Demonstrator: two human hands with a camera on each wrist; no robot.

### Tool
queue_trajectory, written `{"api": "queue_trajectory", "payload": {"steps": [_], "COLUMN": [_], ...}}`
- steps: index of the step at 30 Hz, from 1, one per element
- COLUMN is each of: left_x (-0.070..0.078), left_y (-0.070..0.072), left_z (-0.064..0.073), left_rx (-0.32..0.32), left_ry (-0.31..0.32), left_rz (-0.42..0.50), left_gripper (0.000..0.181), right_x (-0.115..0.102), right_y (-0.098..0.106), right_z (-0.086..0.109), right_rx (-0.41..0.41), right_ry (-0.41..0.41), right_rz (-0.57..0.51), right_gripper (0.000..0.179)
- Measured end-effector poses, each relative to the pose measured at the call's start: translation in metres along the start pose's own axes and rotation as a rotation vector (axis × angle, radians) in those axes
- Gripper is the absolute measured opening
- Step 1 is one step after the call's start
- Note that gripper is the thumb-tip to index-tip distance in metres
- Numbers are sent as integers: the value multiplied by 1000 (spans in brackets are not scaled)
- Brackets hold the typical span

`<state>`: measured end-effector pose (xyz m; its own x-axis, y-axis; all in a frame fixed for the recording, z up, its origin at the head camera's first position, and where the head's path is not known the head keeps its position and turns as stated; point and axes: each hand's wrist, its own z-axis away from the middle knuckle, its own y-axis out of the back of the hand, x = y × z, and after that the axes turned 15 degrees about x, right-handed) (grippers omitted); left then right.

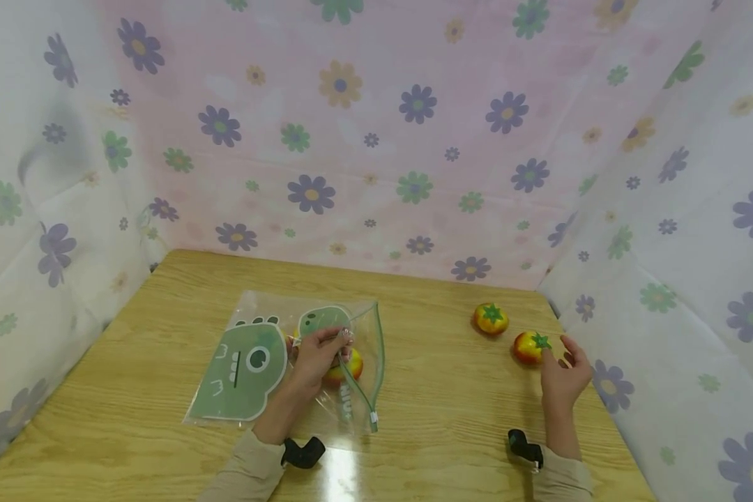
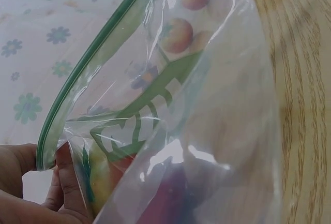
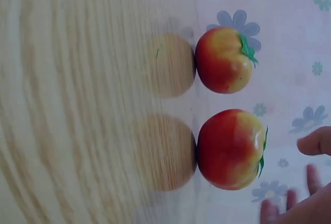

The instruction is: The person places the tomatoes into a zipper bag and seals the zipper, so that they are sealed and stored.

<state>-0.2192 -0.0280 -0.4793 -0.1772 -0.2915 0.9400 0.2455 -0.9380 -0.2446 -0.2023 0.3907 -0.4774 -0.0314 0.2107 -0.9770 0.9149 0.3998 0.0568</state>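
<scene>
My left hand (image 1: pixel 314 361) pinches the green-edged mouth of a clear slider zip bag (image 1: pixel 245 376) printed with a green cartoon dinosaur. The mouth gapes toward the right, its white slider (image 1: pixel 373 417) at the near corner. Inside the bag lies a red-and-yellow tomato (image 1: pixel 355 364), partly covered by my hand. Two more tomatoes with green leafy tops sit on the table at the right, a farther tomato (image 1: pixel 491 319) and a nearer tomato (image 3: pixel 230 150). My right hand (image 1: pixel 565 376) is beside the nearer one, fingers spread and apart from it in the right wrist view.
The wooden table (image 1: pixel 439 418) carries the bag and tomatoes. Flower-printed cloth (image 1: pixel 376 139) hangs behind it and along both sides. The right cloth stands close to my right hand. Black wrist straps (image 1: pixel 304 453) are on both forearms.
</scene>
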Motion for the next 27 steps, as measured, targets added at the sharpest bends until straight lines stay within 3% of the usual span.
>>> {"api": "queue_trajectory", "payload": {"steps": [5, 9, 19, 27], "left_x": [-1, 0, 1, 1], "left_y": [1, 1, 2, 2], "left_z": [1, 1, 4, 4], "left_rx": [7, 9, -5, -11], "left_ry": [-2, -7, 0, -19], "left_rz": [0, 3, -4, -15], "left_gripper": [25, 25, 29, 29], "right_x": [5, 9, 13, 13], "right_y": [5, 4, 1, -4], "right_z": [-5, -7, -13, -14], "right_rx": [-198, -308, -386, -380], "right_ry": [-101, -119, -80, -76], "right_rz": [235, 319, 298, 302], "right_gripper": [77, 92, 90, 89]}}
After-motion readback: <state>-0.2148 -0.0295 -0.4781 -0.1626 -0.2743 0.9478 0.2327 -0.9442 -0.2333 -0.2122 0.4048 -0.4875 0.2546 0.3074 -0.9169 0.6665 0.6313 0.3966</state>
